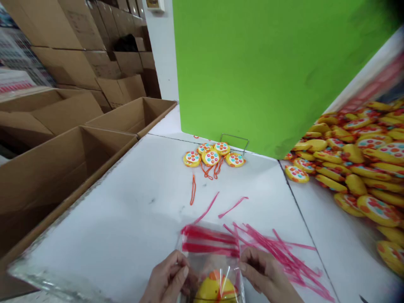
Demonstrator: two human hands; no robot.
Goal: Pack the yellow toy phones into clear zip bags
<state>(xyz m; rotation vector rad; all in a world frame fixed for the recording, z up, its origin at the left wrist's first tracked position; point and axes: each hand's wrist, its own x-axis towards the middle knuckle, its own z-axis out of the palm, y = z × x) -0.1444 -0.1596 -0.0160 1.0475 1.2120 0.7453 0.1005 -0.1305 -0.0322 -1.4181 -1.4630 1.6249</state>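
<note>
A clear plastic bag (210, 261) lies at the front of the white table, its top crossed by red-pink bands. Inside it sits a yellow duck-shaped toy (216, 288) with an orange beak, cut off by the lower edge of the view. My left hand (172, 275) pinches the bag's left side between thumb and fingers. On the opposite side, my right hand (263, 271) is closed on the bag's right edge. Loose pink strips (284, 254) are strewn beside my right hand, and two more strips (233, 207) lie farther up.
Several yellow toys with dotted faces (210, 157) and orange cords lie by a wire stand (235, 137) under a green board (252, 75). More such toys form a large heap (356, 164) at right. Open cardboard boxes (72, 155) line the table's left edge.
</note>
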